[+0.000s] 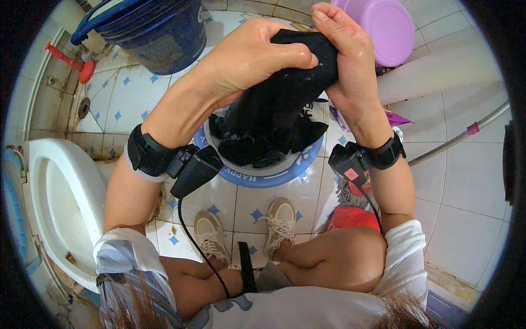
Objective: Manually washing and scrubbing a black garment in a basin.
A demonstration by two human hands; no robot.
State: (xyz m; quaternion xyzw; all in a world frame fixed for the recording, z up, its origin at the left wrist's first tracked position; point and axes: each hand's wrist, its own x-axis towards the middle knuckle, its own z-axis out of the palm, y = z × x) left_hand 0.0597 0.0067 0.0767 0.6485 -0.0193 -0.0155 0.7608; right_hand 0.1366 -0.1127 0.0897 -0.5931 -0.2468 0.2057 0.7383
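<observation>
A dark, wet black cloth is raised in front of me, bunched at its top and hanging down. My left hand grips its upper part, with the thumb lying across the front. On the other side my right hand holds the cloth's right edge against the palm, fingers curled. The lower part of the cloth runs down into a basin with a blue rim that bears lettering. More black fabric lies heaped in the basin. A pale piece with dark lettering shows at its right side.
The basin stands on a tiled floor between a dark blue bucket and a white pipe. A purple tub is behind the pipe. A toilet is at left, a red plunger beyond it. A hose runs at right.
</observation>
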